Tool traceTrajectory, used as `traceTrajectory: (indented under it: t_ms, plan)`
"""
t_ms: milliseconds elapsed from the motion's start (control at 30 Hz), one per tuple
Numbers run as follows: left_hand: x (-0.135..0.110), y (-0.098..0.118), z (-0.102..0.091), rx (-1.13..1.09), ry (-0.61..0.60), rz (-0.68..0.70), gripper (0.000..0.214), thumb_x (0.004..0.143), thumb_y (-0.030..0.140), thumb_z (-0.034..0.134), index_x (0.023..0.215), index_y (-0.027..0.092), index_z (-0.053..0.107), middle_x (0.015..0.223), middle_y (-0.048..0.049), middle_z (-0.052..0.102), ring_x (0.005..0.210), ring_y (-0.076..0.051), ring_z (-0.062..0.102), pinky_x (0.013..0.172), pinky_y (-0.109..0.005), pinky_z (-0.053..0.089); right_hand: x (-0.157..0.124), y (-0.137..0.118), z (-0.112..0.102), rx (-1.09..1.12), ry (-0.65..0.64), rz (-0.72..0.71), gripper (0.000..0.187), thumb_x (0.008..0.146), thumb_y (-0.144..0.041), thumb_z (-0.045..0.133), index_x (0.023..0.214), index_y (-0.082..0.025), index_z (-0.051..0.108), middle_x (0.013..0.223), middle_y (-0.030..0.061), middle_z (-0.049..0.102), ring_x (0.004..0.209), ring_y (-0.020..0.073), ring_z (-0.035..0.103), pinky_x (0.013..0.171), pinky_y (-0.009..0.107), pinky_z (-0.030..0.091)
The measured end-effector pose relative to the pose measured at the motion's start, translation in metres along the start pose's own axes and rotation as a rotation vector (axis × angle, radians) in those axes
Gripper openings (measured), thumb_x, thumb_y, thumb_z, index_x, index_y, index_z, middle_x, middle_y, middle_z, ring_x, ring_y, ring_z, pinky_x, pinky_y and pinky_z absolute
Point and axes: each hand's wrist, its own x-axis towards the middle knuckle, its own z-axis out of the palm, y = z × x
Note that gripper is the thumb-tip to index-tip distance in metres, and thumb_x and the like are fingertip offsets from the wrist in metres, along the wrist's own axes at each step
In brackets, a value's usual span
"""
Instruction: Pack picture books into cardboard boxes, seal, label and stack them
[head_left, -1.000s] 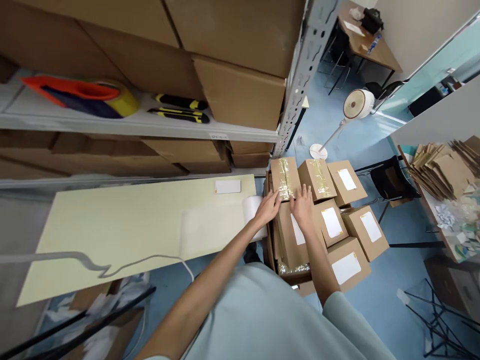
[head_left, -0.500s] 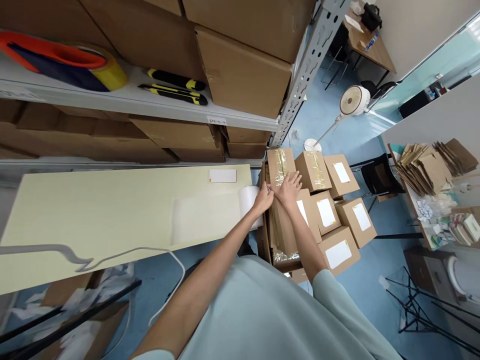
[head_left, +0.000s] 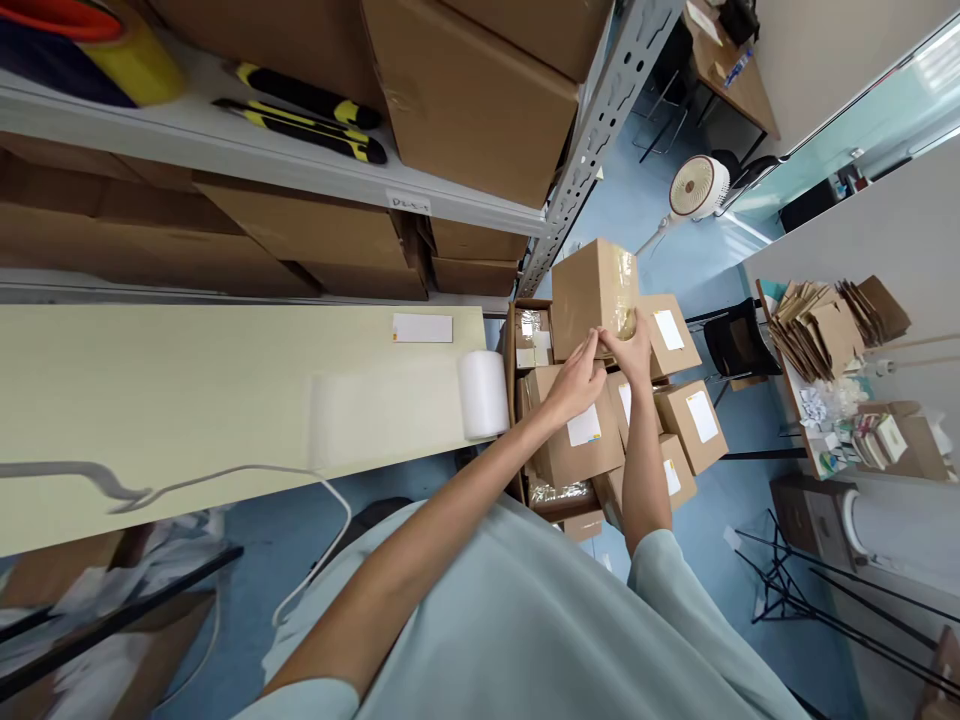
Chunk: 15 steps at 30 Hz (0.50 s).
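Observation:
A brown cardboard box with shiny clear tape down its right side is between my hands, tilted above the other boxes. My left hand is at its near lower edge, fingers together and pointing up against it. My right hand grips the near right corner over the tape, thumb reaching toward the left fingertips. Below my hands lies a box with a white label. To the left, a large open carton holds a smaller taped box. The box's underside is hidden.
Several labelled boxes are stacked at the right. On the cream table are a white roll, a white label and a cable. A metal shelf post rises behind; utility knives lie on the shelf.
My hands have moved from the top of the boxes to the sides of a taped box, which is now raised. The smaller taped box inside the carton has come into view.

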Motion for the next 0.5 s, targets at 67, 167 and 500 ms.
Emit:
traceTrajectory:
  t_ms: [67,167,500]
  plan:
    - [0.000,0.013,0.001,-0.009,-0.011,0.058,0.081,0.098,0.017,0.048,0.177,0.018,0.032,0.184,-0.0071,0.035,0.171,-0.026,0.031,0.144,-0.045,0.022,-0.001,0.006,-0.010,0.029,0.059,-0.031,0.099,0.093,-0.066,0.068,0.173,-0.018,0.034,0.171,0.0227,0.044,0.161,0.0391,0.041,0.128,0.060,0.039]
    - [0.001,0.020,-0.004,-0.023,-0.007,0.076,0.080,0.099,0.017,0.048,0.177,0.019,0.032,0.183,-0.0070,0.038,0.170,-0.026,0.033,0.143,-0.046,0.023,-0.002,0.004,-0.013,0.035,0.107,-0.045,0.098,0.094,-0.066,0.069,0.174,-0.022,0.033,0.170,0.0221,0.043,0.161,0.0403,0.040,0.126,0.065,0.040]
    - [-0.017,-0.027,-0.047,0.057,0.066,-0.146,0.075,0.098,0.019,0.054,0.173,0.020,0.045,0.176,-0.0069,0.049,0.165,-0.030,0.044,0.141,-0.048,0.030,-0.016,-0.038,0.047,0.029,-0.133,0.093,0.093,0.091,-0.064,0.072,0.168,-0.019,0.045,0.167,0.0194,0.051,0.154,0.0366,0.051,0.124,0.048,0.045]
